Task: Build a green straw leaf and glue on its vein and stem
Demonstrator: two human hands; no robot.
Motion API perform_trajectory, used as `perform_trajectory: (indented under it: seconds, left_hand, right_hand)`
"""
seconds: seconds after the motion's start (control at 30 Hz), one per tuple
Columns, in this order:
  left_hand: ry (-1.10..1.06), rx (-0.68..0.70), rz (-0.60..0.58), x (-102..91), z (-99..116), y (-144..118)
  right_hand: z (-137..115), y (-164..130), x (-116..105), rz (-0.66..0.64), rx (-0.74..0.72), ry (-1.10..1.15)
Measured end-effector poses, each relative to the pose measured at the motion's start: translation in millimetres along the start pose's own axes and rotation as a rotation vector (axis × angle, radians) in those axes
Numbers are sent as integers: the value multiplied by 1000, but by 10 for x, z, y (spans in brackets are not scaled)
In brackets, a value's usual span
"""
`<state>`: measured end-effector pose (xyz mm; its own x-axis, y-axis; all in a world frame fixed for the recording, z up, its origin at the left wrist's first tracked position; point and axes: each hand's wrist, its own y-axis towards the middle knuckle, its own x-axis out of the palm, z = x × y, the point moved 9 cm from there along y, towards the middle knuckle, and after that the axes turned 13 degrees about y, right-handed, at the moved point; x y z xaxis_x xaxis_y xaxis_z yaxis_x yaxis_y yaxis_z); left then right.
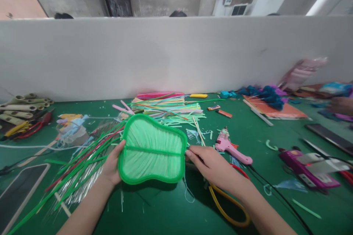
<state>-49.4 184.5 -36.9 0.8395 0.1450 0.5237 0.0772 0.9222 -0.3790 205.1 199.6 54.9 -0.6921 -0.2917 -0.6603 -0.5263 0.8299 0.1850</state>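
Note:
Both my hands hold a green leaf-shaped piece, pale green inside with a darker green rim and midrib, a little above the green table. My left hand grips its left edge, thumb on the rim. My right hand pinches its right edge with the fingertips. Under my right wrist lie scissors with red and yellow loops.
Green and silver strips fan out at the left. A stack of coloured strips lies behind the leaf. A pink glue gun, a purple device, a phone, paper rolls and blue fluffy material surround them. A grey partition stands behind.

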Motion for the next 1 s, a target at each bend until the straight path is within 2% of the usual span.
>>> perform_trajectory:
  seconds: [0.17, 0.27, 0.4, 0.7, 0.83, 1.0]
  left_hand:
    - [-24, 77, -130, 220, 3, -5]
    - [-34, 87, -192, 347, 54, -39]
    - [-47, 101, -230, 438, 146, -69]
    - [-39, 162, -203, 412, 224, -74]
    - [-1, 104, -196, 434, 127, -82]
    - [25, 55, -77, 248, -42, -7]
  right_hand:
    - [150, 17, -335, 337, 58, -104]
    - [271, 17, -470, 429, 80, -54]
    - [386, 28, -537, 465, 85, 21]
    - [365, 6, -588, 535, 58, 3]
    - [343, -55, -606, 600, 78, -72]
    - [289, -75, -476, 564, 95, -98]
